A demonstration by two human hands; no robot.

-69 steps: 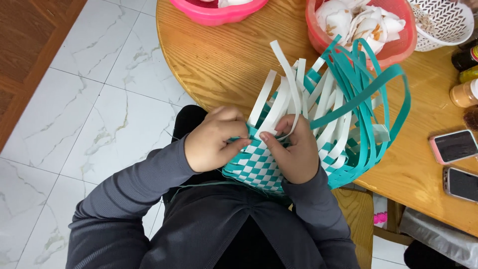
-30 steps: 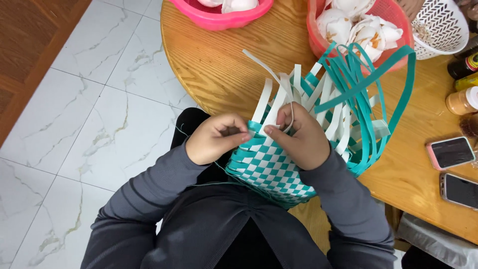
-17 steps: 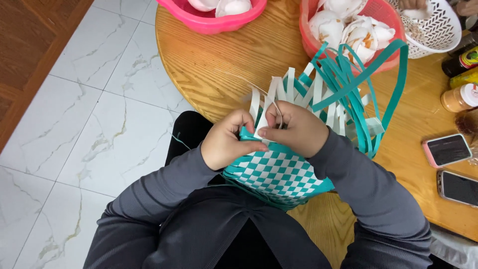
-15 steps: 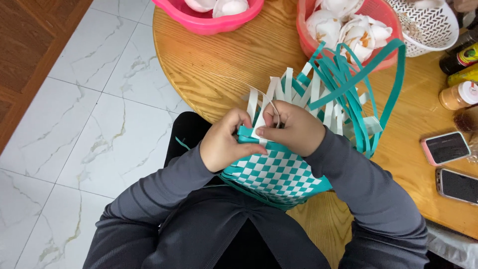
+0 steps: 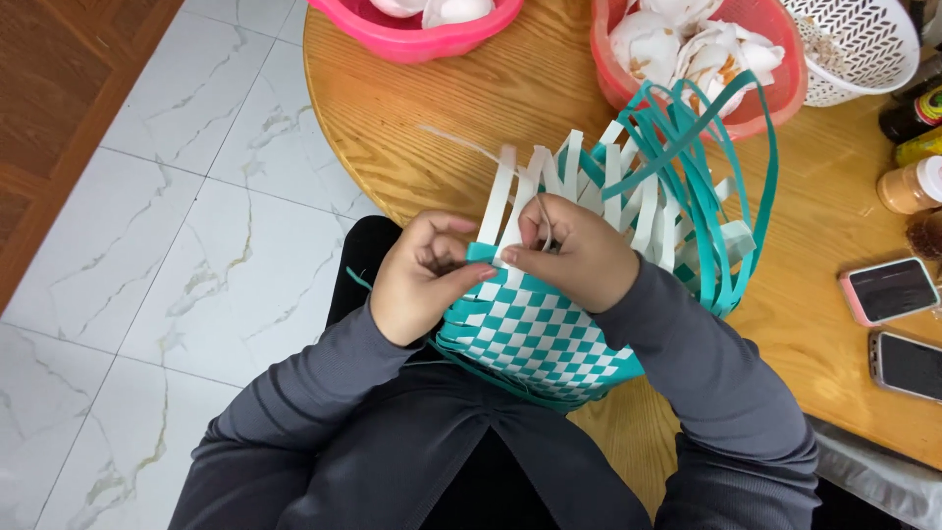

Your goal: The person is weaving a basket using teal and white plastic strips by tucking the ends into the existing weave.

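Both arms, in dark grey sleeves, rise from the lower corners of the frame and meet near its centre. The left hand [image 5: 424,277] is curled, fingers bent inward, thumb pointing right. The right hand [image 5: 572,252] sits just beside it, fingertips pinched together, knuckles toward the upper right.

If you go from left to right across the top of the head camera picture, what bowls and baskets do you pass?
Pink bowl → red basket full of white shells → white basket with holes in its wall, at the right edge.
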